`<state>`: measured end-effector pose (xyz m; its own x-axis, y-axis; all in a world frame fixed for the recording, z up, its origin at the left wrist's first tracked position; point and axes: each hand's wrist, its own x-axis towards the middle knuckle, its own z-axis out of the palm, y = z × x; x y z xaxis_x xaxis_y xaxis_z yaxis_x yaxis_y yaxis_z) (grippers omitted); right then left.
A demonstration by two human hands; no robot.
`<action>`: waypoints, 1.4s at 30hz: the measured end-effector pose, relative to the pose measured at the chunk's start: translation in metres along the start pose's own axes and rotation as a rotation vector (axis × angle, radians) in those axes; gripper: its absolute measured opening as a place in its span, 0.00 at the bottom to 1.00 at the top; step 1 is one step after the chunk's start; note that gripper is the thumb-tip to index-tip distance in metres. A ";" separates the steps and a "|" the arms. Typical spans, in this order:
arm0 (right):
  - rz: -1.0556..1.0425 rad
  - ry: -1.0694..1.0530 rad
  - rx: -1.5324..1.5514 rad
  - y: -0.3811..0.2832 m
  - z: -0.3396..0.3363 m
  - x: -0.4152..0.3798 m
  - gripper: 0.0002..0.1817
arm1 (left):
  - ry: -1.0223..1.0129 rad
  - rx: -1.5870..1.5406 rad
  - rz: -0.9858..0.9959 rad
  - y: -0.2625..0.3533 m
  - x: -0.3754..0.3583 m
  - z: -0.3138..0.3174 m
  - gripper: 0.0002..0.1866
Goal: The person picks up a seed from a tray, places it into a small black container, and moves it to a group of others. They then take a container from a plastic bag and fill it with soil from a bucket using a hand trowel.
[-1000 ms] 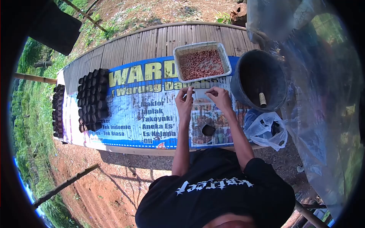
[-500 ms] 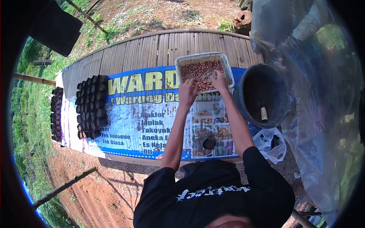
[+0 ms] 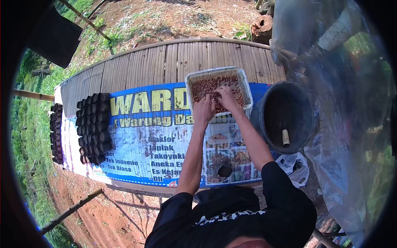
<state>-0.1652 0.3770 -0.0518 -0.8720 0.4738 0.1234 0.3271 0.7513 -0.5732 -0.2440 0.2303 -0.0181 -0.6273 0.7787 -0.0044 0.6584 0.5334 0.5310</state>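
Note:
A pale rectangular plastic basket (image 3: pixel 249 94) holds a layer of reddish-brown seeds (image 3: pixel 201 85), perhaps beans or peanuts. Both hands are inside it, close together at its near half. My left hand (image 3: pixel 204 108) reaches over the near rim, its fingers curled down among the seeds; whatever they hold is hidden. Just to its right and a little farther in, my right hand (image 3: pixel 227 98) rests on the seeds with bent fingers slightly apart, pointing left toward the other hand. The basket sits on a blue and white printed banner (image 3: pixel 136 136).
Right of the basket stands a large black bucket (image 3: pixel 258 120) with a corn cob-like piece (image 3: pixel 285 138) inside. Dark filled pots (image 3: pixel 94 124) stand in rows at left, with another row (image 3: pixel 56 132) beyond. A plastic bag (image 3: pixel 298 175) lies near the bucket. Bamboo slats (image 3: pixel 144 68) form the tabletop.
My right hand has moved left and nearer to my left hand, its fingers less spread. The whole view has shifted slightly, so the table appears lower.

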 end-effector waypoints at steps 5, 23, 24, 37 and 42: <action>0.130 -0.136 0.210 0.007 -0.016 -0.011 0.15 | 0.099 0.048 0.035 0.001 -0.004 0.000 0.14; 0.264 0.136 0.261 -0.012 -0.033 -0.029 0.16 | 0.103 -0.063 0.123 -0.010 -0.004 0.007 0.22; 0.247 0.122 0.283 -0.011 -0.033 -0.030 0.15 | 0.100 -0.074 0.132 -0.009 -0.004 0.003 0.22; 0.263 0.136 1.043 -0.096 -0.091 -0.070 0.09 | 0.057 -1.273 -0.010 0.032 -0.036 -0.054 0.13; 0.205 0.194 1.049 -0.127 -0.117 -0.110 0.12 | 0.122 -1.326 0.055 0.070 -0.087 -0.084 0.10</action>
<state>-0.0684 0.2826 0.1021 -0.7334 0.6795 0.0193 -0.0941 -0.0734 -0.9928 -0.1786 0.1716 0.0906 -0.6920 0.7173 0.0816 -0.1725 -0.2741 0.9461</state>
